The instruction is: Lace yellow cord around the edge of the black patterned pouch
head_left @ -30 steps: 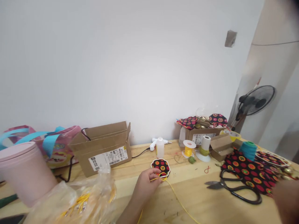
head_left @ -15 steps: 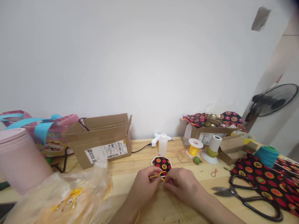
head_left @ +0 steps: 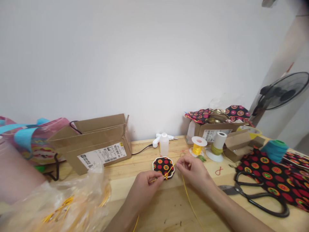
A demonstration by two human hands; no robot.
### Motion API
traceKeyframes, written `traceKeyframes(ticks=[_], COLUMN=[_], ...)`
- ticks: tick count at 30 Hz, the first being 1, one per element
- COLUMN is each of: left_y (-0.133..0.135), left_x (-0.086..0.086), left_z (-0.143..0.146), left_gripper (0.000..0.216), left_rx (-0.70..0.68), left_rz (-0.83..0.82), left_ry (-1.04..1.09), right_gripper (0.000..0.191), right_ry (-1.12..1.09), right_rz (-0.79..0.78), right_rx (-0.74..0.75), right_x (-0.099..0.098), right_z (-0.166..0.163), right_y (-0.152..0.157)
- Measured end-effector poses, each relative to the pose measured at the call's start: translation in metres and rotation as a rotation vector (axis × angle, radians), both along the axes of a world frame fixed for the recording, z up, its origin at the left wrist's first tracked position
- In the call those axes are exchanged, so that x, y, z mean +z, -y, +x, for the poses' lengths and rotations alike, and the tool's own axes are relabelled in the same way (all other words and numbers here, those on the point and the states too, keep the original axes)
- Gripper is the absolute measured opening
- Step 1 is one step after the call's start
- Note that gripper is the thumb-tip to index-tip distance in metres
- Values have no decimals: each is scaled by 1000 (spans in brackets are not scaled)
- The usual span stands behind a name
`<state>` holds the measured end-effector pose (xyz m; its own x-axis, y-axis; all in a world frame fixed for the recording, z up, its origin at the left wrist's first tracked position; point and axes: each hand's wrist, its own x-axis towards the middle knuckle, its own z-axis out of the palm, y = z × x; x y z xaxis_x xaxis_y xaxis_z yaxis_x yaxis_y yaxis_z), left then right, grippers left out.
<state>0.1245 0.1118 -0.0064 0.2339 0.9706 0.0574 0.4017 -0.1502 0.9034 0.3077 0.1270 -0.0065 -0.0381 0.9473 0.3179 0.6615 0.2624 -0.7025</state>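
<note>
A yellow cord (head_left: 184, 187) runs between my hands, with a small knot or loop at the lower edge of a patterned patch (head_left: 163, 164). The patch is black with red and yellow flower rounds and a pale scalloped rim. My left hand (head_left: 147, 187) pinches the cord left of the knot, fingertips touching or just over the patch's lower edge. Right of the patch, my right hand (head_left: 193, 169) is closed on the cord, stretching a short length up from the knot. Two long cord tails hang down toward the near table edge.
Black-handled scissors (head_left: 256, 196) lie at right beside patterned fabric (head_left: 267, 177). Behind stand a white bottle (head_left: 164, 145), a yellow cord spool (head_left: 198, 146) and a green cord spool (head_left: 217, 148). At left are a cardboard box (head_left: 96, 145) and a plastic bag (head_left: 79, 206) with yellow cords.
My hands have moved apart, the right one up and to the right, drawing the cord out. The open loop has tightened into a small knot, and more of the patch shows.
</note>
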Motion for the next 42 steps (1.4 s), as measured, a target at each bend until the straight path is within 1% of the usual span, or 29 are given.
traceKeyframes(ticks=[3,5,8,11,15,18,22,27,29,33,36,38,40,42], left_y=[0,1,1,1,1,1,0,-1,-1,1,2,2,2,2], left_x=[1,1,0,-2,-3,-2,0,0,0,0,0,0,0,1], left_z=[0,-1,-3,-3,-1,0,2,1,1,2,2,2,2,2], left_gripper=[23,23,22,21,23,25,24,24,23,21,22,25,25,25], left_rx=[11,15,35,41,39,21,-3,31,45,32,40,13,-59,-102], left_rz=[27,32,27,43,17,23,64,50,36,30,3,-12,-13,-19], left_ry=[-27,-34,-25,-10,22,0,-32,-49,-28,39,50,47,58,60], right_gripper=[18,17,20,21,17,16,18,20,20,20,19,19,19,19], right_ry=[-213,-393,-675,-887,-1079,-1098,-1080,-1133,-1143,-1100,-1081,-1087,-1109,-1148], right_rz=[-23,-85,-229,-367,-446,-467,-437,-413,-404,-386,-385,-392,-402,-409], right_rx=[-4,15,100,193,314,345,386,320,327,387,414,408,396,389], right_x=[-3,-2,2,6,7,6,5,6,5,2,1,1,1,2], right_z=[-2,-6,-12,-16,-21,-23,-24,-24,-24,-24,-23,-23,-23,-23], right_y=[-3,-2,3,9,14,14,13,11,11,10,10,10,9,9])
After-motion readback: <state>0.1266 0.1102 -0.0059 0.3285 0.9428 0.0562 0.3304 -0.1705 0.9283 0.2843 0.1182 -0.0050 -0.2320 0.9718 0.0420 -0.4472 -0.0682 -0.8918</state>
